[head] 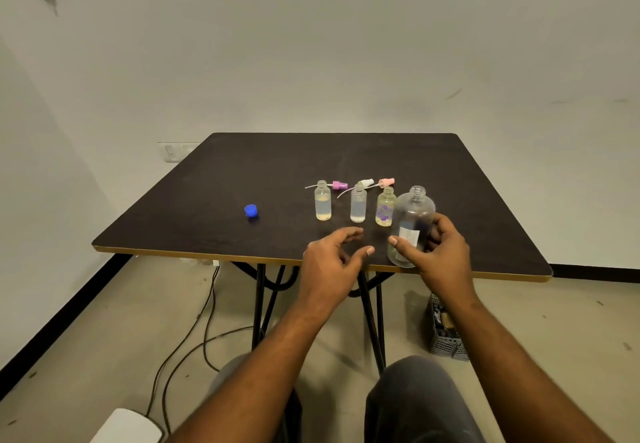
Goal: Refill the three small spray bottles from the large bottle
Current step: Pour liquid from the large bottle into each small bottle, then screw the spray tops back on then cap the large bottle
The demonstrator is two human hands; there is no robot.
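Head view, 1 camera.

Item 1: large bottle (414,224), clear, uncapped, upright near the front edge of the desk (242,165). Nearly empty; a little liquid shows at its base.

Items 2–4: 3 small spray bottles in a row just left of it: left bottle (323,204), middle bottle (358,206), right bottle (385,210) with purple print. All uncapped, all holding liquid most of the way up.

Items 5–7: 3 spray heads with dip tubes, lying behind the row: purple (338,185), white (365,183), pink (385,182).

Item 8: blue cap (250,210), well apart to the left.

Step in hand, judged: pouring looks finished; the large bottle is being set down or steadied. Next move calls for picking up a spray head, feeding its tube into a small neck and screwing it on.

Grip, right hand (440,252): wrapped around the large bottle's lower body, thumb across the label.

Grip, left hand (332,255): fingers loosely curled and spread, holding nothing, hovering at the desk edge.
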